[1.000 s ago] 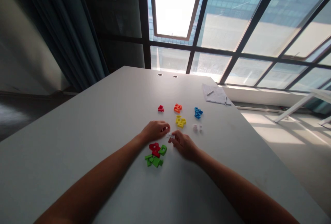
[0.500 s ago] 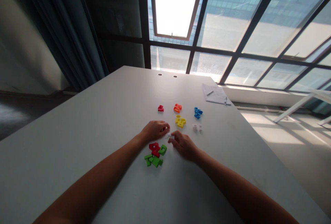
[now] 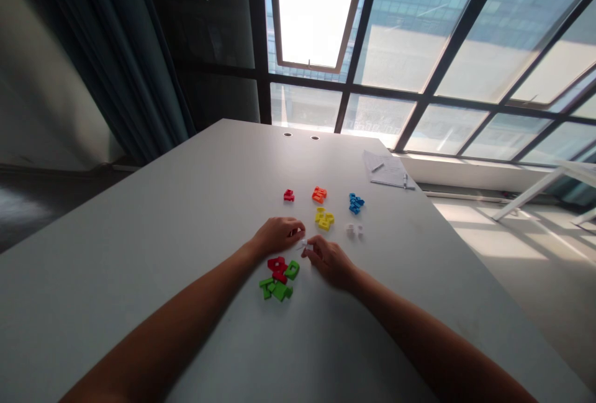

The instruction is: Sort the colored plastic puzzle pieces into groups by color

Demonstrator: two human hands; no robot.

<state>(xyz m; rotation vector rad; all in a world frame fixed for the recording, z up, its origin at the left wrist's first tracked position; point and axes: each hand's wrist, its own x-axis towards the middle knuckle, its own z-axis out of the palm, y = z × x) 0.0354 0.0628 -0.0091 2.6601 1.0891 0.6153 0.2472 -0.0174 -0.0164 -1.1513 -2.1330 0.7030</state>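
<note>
My right hand (image 3: 331, 261) pinches a small white plastic piece (image 3: 304, 244) between thumb and fingers, just above the white table (image 3: 186, 204). Facing it from the left, my left hand (image 3: 278, 234) rests with its fingers curled in, close to the same piece. What lies inside those curled fingers, if anything, is hidden. Nearer to me are red plastic pieces (image 3: 277, 264) touching a loose group of green plastic pieces (image 3: 280, 291). Beyond my hands lie yellow plastic pieces (image 3: 325, 219), and other white pieces (image 3: 351, 229) sit to their right.
Farther back are a pinkish-red piece group (image 3: 288, 195), orange pieces (image 3: 319, 194) and blue pieces (image 3: 356, 203). A paper sheet (image 3: 387, 168) with pens on it lies by the right edge. Two round holes are set near the table's far edge, before the windows.
Almost nothing differs. The view has shifted very slightly, while both hands and the white piece keep their places over the table.
</note>
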